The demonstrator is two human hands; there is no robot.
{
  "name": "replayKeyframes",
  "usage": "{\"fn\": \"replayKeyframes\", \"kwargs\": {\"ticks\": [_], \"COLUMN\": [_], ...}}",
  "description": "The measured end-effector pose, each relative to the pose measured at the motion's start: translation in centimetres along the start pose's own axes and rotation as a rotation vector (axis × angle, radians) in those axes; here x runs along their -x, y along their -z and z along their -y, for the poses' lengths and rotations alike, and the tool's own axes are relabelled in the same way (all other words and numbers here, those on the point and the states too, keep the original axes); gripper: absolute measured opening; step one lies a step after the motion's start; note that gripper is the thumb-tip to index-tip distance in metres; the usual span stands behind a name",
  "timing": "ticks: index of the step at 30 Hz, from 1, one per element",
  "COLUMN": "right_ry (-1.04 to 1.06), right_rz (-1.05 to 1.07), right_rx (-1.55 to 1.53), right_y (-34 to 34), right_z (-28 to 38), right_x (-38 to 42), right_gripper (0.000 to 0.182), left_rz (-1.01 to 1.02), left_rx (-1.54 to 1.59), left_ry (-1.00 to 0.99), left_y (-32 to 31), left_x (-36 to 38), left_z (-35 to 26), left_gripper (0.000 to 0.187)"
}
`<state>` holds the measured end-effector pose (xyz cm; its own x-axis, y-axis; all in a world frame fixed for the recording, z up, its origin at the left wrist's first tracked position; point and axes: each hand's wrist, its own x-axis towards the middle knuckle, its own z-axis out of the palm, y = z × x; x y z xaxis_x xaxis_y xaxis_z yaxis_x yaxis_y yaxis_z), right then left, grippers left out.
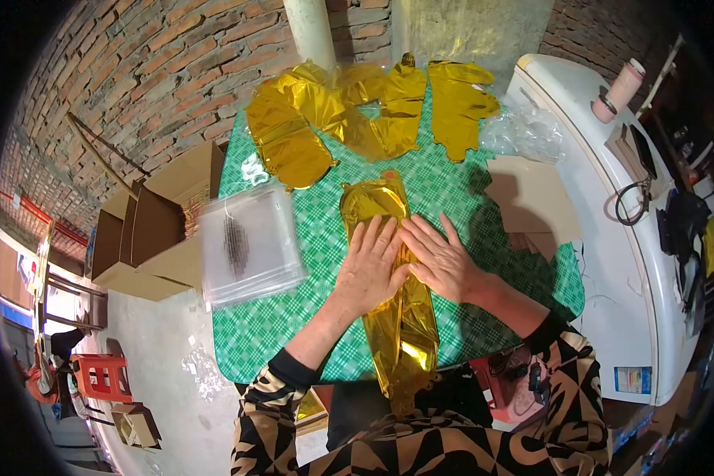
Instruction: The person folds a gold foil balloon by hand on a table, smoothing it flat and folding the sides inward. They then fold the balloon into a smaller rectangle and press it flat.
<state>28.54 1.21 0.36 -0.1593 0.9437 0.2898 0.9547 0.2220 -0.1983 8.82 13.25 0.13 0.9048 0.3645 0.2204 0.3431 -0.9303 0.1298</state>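
Note:
A flat gold foil balloon [398, 317], folded into a long strip, lies on the green checked tablecloth [333, 282] and hangs over the near edge. My left hand [370, 266] rests flat on it, fingers spread and pointing away from me. Beside it, my right hand [444, 258] also presses flat on the foil, its thumb close to my left thumb. Neither hand grips anything. Farther back lie unfolded gold foil balloons, one curved [289, 131] at the left and another [458, 103] at the right.
Clear plastic bags [254, 246] lie at the table's left, near white ribbon [254, 169]. Crumpled clear plastic [523, 133] and brown cardboard [534, 198] lie at the right. An open carton [155, 230] stands left of the table; a white appliance [623, 262] borders the right.

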Motion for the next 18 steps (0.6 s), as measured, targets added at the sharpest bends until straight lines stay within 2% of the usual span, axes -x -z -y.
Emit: {"fn": "replayKeyframes", "kwargs": {"ticks": [11, 15, 18], "right_ry": [-0.005, -0.010, 0.048], "right_rz": [-0.012, -0.047, -0.191], "right_rx": [0.141, 0.301, 0.210], "right_y": [-1.6, -2.1, -0.3], "right_z": [-4.6, -6.4, -4.9], "right_x": [-4.9, -7.0, -5.9], "right_gripper": [0.061, 0.057, 0.053], "left_rz": [0.001, -0.035, -0.049], "left_rx": [-0.018, -0.040, -0.038], "left_ry": [0.017, 0.006, -0.001], "left_y": [0.0, -0.5, -0.6], "left_x": [0.1, 0.0, 0.0], "left_z": [-0.1, 0.0, 0.1], "left_gripper": [0.072, 0.072, 0.072]}}
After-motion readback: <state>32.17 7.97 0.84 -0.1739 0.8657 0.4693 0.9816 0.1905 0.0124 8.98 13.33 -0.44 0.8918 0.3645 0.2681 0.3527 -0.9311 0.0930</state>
